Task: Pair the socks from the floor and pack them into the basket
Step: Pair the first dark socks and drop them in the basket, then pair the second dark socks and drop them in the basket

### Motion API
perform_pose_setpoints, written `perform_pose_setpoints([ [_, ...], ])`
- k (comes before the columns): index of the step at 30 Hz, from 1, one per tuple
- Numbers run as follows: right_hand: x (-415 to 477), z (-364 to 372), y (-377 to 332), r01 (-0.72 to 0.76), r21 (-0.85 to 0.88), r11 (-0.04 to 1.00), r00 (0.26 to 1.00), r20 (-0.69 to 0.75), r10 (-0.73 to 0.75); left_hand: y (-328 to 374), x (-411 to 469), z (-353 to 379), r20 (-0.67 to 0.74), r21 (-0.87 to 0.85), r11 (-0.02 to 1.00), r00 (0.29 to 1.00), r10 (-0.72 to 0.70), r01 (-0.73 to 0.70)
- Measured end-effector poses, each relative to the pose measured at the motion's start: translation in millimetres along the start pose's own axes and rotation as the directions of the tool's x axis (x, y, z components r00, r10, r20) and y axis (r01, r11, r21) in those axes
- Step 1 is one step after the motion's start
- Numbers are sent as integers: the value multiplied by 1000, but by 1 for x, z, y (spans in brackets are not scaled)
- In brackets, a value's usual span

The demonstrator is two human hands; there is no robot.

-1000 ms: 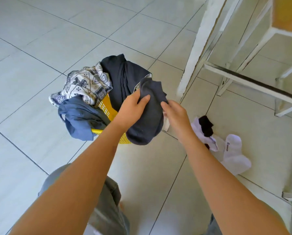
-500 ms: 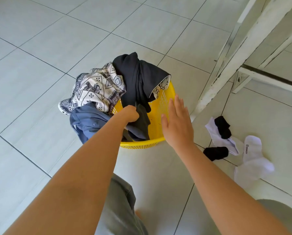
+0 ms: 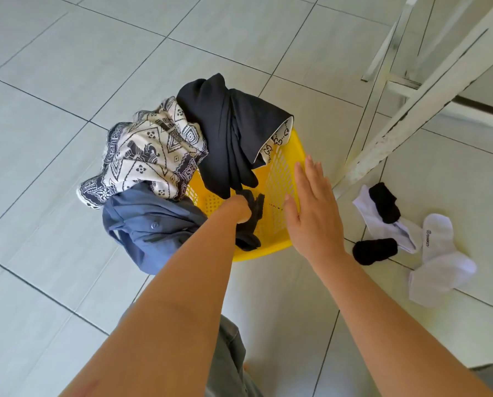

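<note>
Pale tiled floor [image 3: 67, 67] carries a yellow basket [image 3: 279, 247]. Left hand [image 3: 236, 209] reaches inside it, fingers closed around dark socks [image 3: 249, 224]. Right hand [image 3: 311, 213] hovers flat and empty over the near rim, fingers spread. Draped over the far rim: black garment [image 3: 225, 133], patterned cloth [image 3: 150, 156], blue shirt [image 3: 145, 224]. Right of the basket on the floor: two black socks [image 3: 375, 250], white socks [image 3: 440, 267], beside a white frame [image 3: 411, 116].

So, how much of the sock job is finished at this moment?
In hand: the left hand holds a dark sock pair inside the yellow basket, not yet released. The right hand is open and empty above the rim. Left: two black socks and two white socks lie unpaired on the floor.
</note>
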State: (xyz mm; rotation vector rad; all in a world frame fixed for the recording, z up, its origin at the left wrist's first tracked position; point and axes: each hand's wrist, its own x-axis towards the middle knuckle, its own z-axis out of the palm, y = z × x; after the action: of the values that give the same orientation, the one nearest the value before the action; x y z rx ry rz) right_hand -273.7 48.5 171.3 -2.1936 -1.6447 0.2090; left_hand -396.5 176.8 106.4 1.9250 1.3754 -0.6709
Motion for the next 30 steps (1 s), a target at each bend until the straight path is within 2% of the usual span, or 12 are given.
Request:
perform_pose_setpoints([
  [3,0,0,0,0,14,1000,1000,-3,0,4,-7,-2,-7,-14,1000,1000,-7,7],
  [7,0,-1,0,12,30,999,1000,-19,-11,11,-22,-3,61,40,997,996,68,-71],
  [9,-1,-1,0,15,32,999,1000,-15,-14,15,-30,-3,39,40,993,993,110,-112],
  [13,2,-1,2,30,66,997,999,17,-31,25,-59,-4,-126,-55,982,977,171,-179],
  [16,0,-7,7,22,218,976,999,31,-30,35,-87,-1,-293,-96,971,938,185,-221],
  [19,-19,-19,25,14,315,949,999,-50,2,51,-115,10,-476,-98,962,861,181,-256],
  [22,-51,-24,60,-27,358,933,995,-79,59,76,-137,31,-630,45,939,720,291,-341],
  [24,-69,-25,92,-112,365,924,986,-71,148,99,-147,48,-665,196,887,608,434,-418],
  [26,-82,-24,120,-215,315,924,968,-58,245,120,-146,69,-637,297,830,550,540,-472],
  [28,-93,-24,147,-303,242,922,941,-77,330,142,-136,91,-561,320,806,585,585,-499],
  [30,-102,-20,172,-378,185,907,914,-83,398,163,-121,113,-469,290,812,665,581,-506],
])
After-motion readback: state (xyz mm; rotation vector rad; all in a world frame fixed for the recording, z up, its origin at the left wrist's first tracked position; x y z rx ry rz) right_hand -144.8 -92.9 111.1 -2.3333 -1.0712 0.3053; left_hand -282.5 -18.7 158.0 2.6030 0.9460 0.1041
